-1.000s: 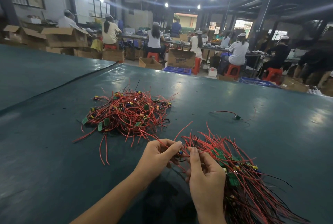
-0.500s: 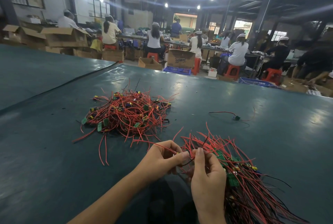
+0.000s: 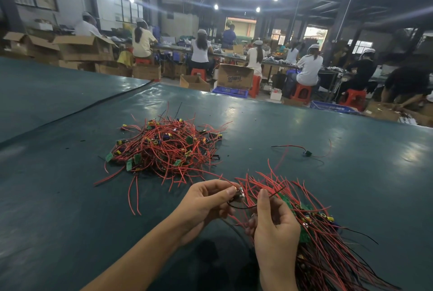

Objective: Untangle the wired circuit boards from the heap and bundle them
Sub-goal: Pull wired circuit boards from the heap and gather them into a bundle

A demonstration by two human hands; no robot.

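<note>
Head view: a small wired circuit board (image 3: 239, 193) sits over the near part of the tabletop (image 3: 70, 220), pinched between the thumb and forefinger of the left hand (image 3: 206, 199), whose other fingers curl loosely beneath. A thin black wire (image 3: 243, 207) loops from that board across to the right hand (image 3: 274, 222), which has it nipped between thumb and raised forefinger, the remaining fingers curled in. Just beside the right hand, toward the near right corner, lies the bundle (image 3: 332, 251): red and black leads laid roughly parallel and fanning toward the near edge, with green boards showing among them. A red lead runs from the left hand back toward the heap (image 3: 168, 147), a tangled mound of red wires, green boards and small yellow parts nearer the middle of the tabletop. One lone wired board (image 3: 305, 153) lies apart toward the right edge. Beyond the far edge stand cardboard boxes (image 3: 234, 76) and a blue crate (image 3: 230, 91), and people (image 3: 307, 68) in white caps sit on red stools at long benches.
</note>
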